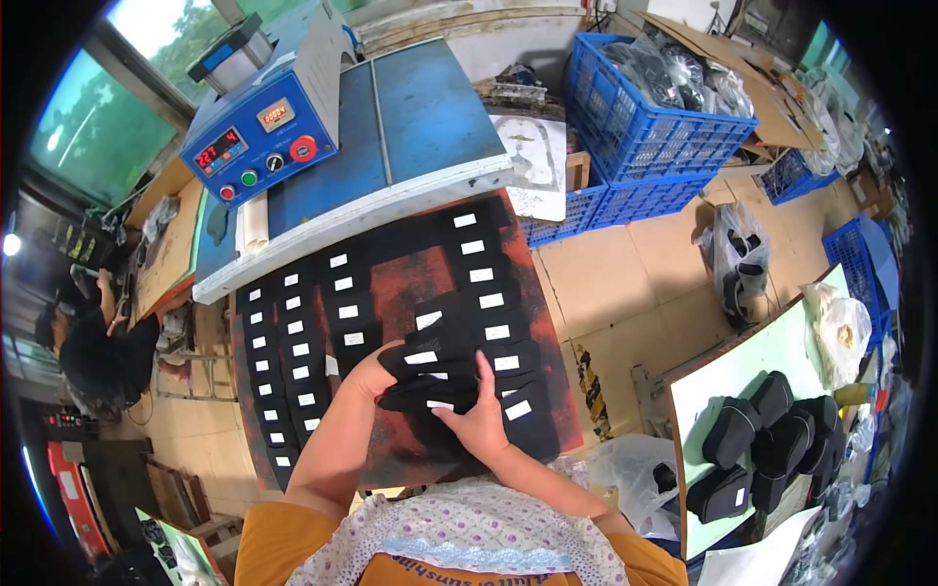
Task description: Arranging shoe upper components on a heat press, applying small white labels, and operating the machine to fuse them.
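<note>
A small stack of black fabric pieces (435,342) with white labels lies between my two hands, its layers overlapping. My left hand (375,373) grips the stack's left side, its fingertips hidden by the dark fabric. On the right side my right hand (478,418) holds the same stack, index finger stretched up along the edge and thumb across the lowest piece. More labelled black pieces (350,314) lie in overlapping columns to the left. Another column (493,302) runs just right of the stack. All lie on a worn red-and-black work surface (396,264).
Beyond the work surface stands a blue machine (259,127) with buttons and displays beside a blue platform (430,107). Blue crates (645,137) hold plastic bags. At right, a pale green table (713,381) carries black padded items (772,435). Another person (103,342) is at far left.
</note>
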`<state>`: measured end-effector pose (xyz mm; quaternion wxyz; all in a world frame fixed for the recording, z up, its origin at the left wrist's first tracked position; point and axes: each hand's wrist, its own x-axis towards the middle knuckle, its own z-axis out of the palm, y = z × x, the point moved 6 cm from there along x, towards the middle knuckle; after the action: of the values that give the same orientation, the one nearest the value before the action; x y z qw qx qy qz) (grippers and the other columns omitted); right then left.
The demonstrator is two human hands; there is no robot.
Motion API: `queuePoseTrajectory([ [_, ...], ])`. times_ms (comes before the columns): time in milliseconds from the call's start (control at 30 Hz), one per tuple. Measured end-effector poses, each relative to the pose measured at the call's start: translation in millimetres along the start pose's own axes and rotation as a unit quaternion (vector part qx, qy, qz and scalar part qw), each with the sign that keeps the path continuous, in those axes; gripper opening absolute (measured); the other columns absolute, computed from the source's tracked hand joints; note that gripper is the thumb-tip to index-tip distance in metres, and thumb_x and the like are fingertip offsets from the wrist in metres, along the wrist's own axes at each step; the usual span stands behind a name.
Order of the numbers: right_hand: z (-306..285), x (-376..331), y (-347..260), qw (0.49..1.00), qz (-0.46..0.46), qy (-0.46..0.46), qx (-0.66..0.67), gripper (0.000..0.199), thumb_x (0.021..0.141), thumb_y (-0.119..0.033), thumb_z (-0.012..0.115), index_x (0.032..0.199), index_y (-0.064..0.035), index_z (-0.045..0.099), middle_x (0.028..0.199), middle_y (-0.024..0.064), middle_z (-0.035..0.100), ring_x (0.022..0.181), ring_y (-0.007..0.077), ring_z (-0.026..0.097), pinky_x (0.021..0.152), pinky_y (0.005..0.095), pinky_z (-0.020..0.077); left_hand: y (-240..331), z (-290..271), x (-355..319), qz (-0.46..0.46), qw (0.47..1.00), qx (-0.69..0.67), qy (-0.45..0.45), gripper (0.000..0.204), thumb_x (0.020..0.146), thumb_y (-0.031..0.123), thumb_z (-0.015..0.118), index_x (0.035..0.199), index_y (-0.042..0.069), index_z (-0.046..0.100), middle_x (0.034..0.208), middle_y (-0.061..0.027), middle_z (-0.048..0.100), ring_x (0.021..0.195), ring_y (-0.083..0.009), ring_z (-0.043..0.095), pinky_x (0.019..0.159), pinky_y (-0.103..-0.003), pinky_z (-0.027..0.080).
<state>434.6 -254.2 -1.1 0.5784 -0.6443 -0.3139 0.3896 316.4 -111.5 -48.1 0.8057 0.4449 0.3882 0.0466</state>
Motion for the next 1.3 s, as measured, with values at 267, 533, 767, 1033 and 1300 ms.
queuePoseTrajectory([
  [267,-80,-23,13,0.984,0.132,-0.048,-0.113,0.067,0.062,-0.019,0.077,0.113,0.0089,0.045,0.101,0.0212,0.06,0.095,0.0302,0.059,0.083,0.0344,0.0461,51,27,57,0.07,0.99,0.092,0.076,0.021,0.089,0.023,0.053,0.094,0.003,0.058,0.08,-0.0031,0.059,0.066,-0.0099,0.054,0.061,-0.024,0.045],
  [533,-97,-33,8,0.919,-0.057,0.092,-0.379,0.057,0.057,-0.018,0.08,0.101,0.0057,0.052,0.099,0.0192,0.053,0.094,0.0346,0.052,0.084,0.0387,0.0426,104,35,138,0.118,0.821,0.413,0.376,0.05,0.066,0.024,0.073,0.103,-0.007,0.057,0.097,-0.0236,0.062,0.091,-0.035,0.061,0.077,-0.039,0.049],
  [767,-103,12,28,0.973,0.021,0.042,-0.225,0.057,0.055,-0.01,0.081,0.102,0.0037,0.051,0.1,0.0194,0.052,0.097,0.034,0.052,0.084,0.0375,0.0423,58,47,123,0.132,0.937,0.246,0.208,0.031,0.074,0.018,0.064,0.092,-0.007,0.062,0.086,-0.0158,0.065,0.078,-0.0237,0.063,0.068,-0.034,0.048],
  [1033,-91,70,33,0.967,0.085,-0.089,0.224,0.062,0.059,0.006,0.075,0.116,-0.0033,0.05,0.113,0.0089,0.056,0.102,0.0216,0.056,0.091,0.0325,0.0446,51,88,92,0.065,0.997,-0.043,-0.019,0.029,0.087,0.022,0.055,0.107,0.002,0.061,0.104,-0.0065,0.062,0.094,-0.0166,0.058,0.078,-0.031,0.046],
  [1300,-110,57,60,0.864,0.15,-0.03,0.479,0.055,0.074,-0.008,0.068,0.124,-0.0041,0.046,0.114,0.0136,0.057,0.108,0.0303,0.054,0.095,0.0426,0.0429,99,72,126,0.133,0.738,0.495,0.439,0.043,0.071,0.029,0.07,0.098,0.001,0.052,0.093,-0.0219,0.062,0.09,-0.0363,0.06,0.08,-0.043,0.049],
])
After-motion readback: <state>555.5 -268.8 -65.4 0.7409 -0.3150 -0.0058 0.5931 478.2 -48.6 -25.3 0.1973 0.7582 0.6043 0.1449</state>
